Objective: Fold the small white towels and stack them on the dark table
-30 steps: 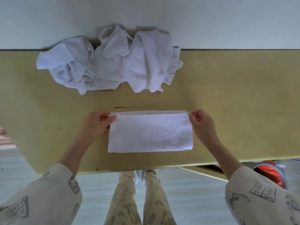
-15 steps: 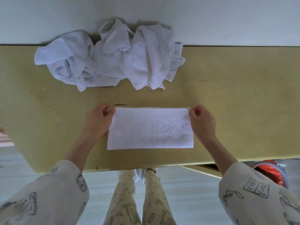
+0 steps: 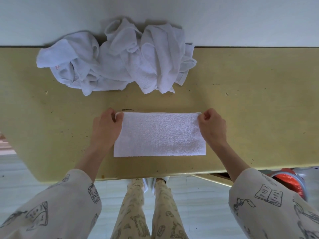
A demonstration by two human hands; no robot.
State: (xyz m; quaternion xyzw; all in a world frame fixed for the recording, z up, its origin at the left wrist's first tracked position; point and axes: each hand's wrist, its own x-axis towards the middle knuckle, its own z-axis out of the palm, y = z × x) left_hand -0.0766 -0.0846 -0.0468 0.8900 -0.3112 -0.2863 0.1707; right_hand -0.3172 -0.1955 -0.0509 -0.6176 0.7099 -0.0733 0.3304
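Currently, head view: only one camera is given, looking forward and down over a table edge.
Folded towel [image 3: 159, 134]: a white terry rectangle is laid flat on the table, its long sides running left to right, near the front edge and between the two hands.
Left hand [image 3: 105, 129]: the far left corner of the folded towel is pinched between thumb and curled fingers; the corner is seen poking out just above the thumb.
Right hand [image 3: 212, 128]: the far right corner of the folded towel is pinched in the same manner, with the fingers curled in and the knuckles turned upward.
Towel pile [image 3: 117, 57]: a crumpled heap of white towels is seen at the back of the table, touching the wall and well apart from the folded towel. A small red mark is visible on one towel at the left of the heap.
Table [image 3: 259, 100]: a yellowish-tan top is shown, marked by small specks and one dark scratch just beyond the folded towel's far edge.
Wall [image 3: 241, 19]: a pale plain surface is met by the back edge of the table.
Sleeves [image 3: 276, 204]: both forearms are covered in light cloth printed with line drawings; trousers of similar print are seen below the table edge.
Red object [image 3: 291, 183]: something red and grey is partly hidden under the table at the lower right; what it is cannot be told.
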